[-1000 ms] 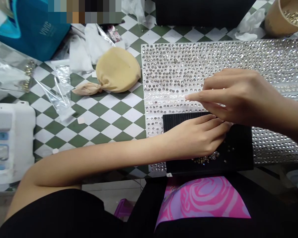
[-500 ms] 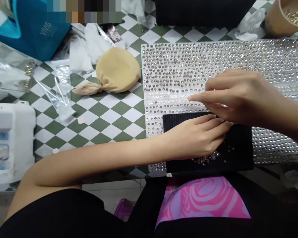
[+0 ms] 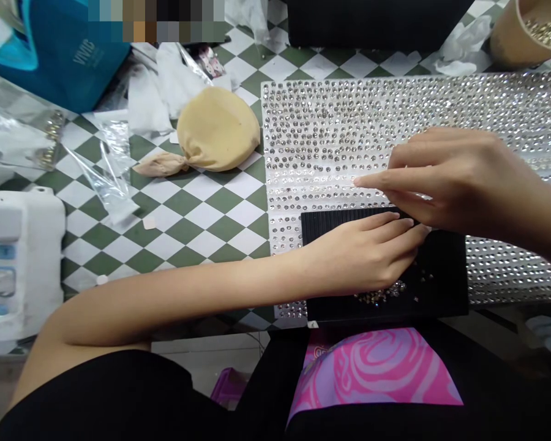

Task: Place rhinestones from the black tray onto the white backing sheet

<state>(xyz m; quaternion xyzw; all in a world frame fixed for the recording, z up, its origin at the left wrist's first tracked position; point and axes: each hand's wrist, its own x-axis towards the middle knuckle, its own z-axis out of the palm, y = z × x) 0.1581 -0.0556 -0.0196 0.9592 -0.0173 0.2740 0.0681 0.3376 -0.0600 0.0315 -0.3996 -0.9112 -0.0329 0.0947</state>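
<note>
Across the green-and-white checked bench [image 3: 206, 220], a stone-studded sheet [image 3: 321, 131] is spread, partly covered by a black tray [image 3: 445, 288] on which loose stones [image 3: 381, 295] are heaped. The right hand [image 3: 459, 174] has been shifted slightly rightward along one row, which suggests that the row is being followed bit by bit; its index finger is stretched leftward, the others curled under. The left hand [image 3: 371, 254] is held palm down over the tray, fingers bent, and whether anything is gripped by either hand cannot be told.

Right hand [image 3: 454, 174] has shifted slightly rightward above the studded sheet [image 3: 321, 122]
</note>
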